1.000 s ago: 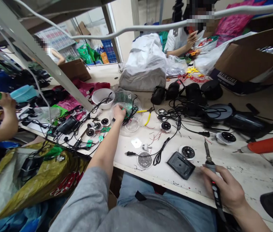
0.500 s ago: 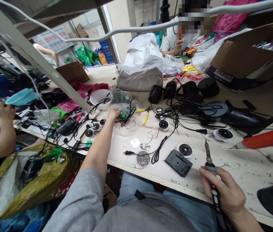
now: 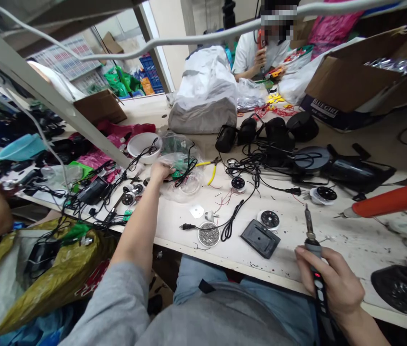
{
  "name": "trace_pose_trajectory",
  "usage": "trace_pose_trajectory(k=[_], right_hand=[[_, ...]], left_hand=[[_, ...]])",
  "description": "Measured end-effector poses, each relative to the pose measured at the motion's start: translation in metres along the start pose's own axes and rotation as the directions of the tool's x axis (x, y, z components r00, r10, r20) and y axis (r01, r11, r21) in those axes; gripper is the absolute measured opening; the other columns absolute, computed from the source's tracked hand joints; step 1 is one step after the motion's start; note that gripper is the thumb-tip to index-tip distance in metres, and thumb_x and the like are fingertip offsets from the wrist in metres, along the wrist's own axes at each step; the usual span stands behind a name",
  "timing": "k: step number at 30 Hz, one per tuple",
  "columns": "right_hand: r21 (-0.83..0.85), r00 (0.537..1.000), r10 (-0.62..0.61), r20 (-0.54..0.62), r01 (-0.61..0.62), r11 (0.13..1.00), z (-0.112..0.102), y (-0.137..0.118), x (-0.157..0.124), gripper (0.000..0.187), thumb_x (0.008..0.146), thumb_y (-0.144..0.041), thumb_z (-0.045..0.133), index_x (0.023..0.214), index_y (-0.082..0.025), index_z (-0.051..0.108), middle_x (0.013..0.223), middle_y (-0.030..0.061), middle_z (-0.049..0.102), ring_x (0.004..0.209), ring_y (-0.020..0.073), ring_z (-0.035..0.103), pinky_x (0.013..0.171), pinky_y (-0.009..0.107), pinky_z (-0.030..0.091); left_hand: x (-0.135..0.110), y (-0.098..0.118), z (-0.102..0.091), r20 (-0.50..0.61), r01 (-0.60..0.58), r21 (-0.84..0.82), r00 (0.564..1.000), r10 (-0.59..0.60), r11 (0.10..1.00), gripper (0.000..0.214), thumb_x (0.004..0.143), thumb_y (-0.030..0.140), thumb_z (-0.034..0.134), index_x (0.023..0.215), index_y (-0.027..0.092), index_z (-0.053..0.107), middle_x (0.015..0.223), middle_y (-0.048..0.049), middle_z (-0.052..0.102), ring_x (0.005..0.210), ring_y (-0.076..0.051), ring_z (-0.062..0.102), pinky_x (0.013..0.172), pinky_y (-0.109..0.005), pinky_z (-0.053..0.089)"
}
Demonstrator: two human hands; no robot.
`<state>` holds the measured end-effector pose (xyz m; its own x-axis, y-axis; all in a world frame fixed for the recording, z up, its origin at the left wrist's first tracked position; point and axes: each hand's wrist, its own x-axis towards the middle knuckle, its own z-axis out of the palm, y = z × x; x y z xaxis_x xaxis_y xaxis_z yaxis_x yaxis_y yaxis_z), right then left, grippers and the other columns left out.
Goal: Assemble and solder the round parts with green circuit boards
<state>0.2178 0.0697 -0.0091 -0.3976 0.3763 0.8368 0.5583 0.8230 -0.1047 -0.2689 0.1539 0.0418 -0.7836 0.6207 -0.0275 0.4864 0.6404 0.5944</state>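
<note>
Your right hand [image 3: 333, 283] clenches a soldering iron [image 3: 319, 290] upright, its tip clear of the stained white workbench [image 3: 354, 240]; your left hand [image 3: 160, 172] lies curled against a clear plastic bag [image 3: 189, 187] of wires [image 3: 189, 168] and green circuit boards [image 3: 178, 174], though whether it grips anything can't be told. Well beyond that bag, a carton [image 3: 327, 113] reads BLUE GIRL; a white bowl [image 3: 140, 146] sits just beside the bag.

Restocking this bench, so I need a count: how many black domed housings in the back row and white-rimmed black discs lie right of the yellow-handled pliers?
Black domed housings: 4
White-rimmed black discs: 3
Total: 7
</note>
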Motion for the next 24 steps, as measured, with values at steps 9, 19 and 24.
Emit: trace_pose_trajectory(k=[9, 19, 24], right_hand=[[0.13, 0.988, 0.138, -0.073, -0.128, 0.983, 0.019, -0.041, 0.03, 0.027, 0.083, -0.001, 0.073, 0.104, -0.017, 0.067, 0.081, 0.0025, 0.066, 0.065, 0.0126, 0.064, 0.058, 0.022, 0.052], [0.404, 0.805, 0.592, -0.037, -0.529, 0.746, 0.046, -0.083, 0.047, 0.035, 0.086, -0.011, 0.074, 0.115, -0.024, 0.06, 0.094, 0.0014, 0.065, 0.078, 0.015, 0.071, 0.074, 0.03, 0.062], [0.492, 0.614, 0.789, 0.029, -0.696, 0.524, 0.042, -0.072, 0.04, 0.028, 0.084, -0.023, 0.076, 0.108, -0.024, 0.062, 0.092, 0.0006, 0.068, 0.078, 0.0155, 0.073, 0.072, 0.029, 0.063]], left_hand=[[-0.138, -0.015, -0.011, -0.097, -0.077, -0.666, 0.995, 0.016, 0.742, 0.031, 0.075, 0.039, 0.074, 0.096, 0.016, 0.072, 0.089, -0.0048, 0.072, 0.07, -0.014, 0.067, 0.066, -0.027, 0.059], [-0.301, 0.003, 0.047, 0.466, 0.23, -0.793, 0.825, 0.32, 0.564, 0.037, 0.07, 0.047, 0.084, 0.085, 0.015, 0.074, 0.076, -0.0032, 0.068, 0.067, -0.014, 0.064, 0.058, -0.024, 0.058], [-0.302, -0.005, 0.048, 0.41, 0.019, -0.752, 0.796, 0.445, 0.658, 0.025, 0.08, 0.042, 0.076, 0.083, 0.017, 0.076, 0.078, -0.004, 0.066, 0.068, -0.014, 0.064, 0.062, -0.025, 0.055]])
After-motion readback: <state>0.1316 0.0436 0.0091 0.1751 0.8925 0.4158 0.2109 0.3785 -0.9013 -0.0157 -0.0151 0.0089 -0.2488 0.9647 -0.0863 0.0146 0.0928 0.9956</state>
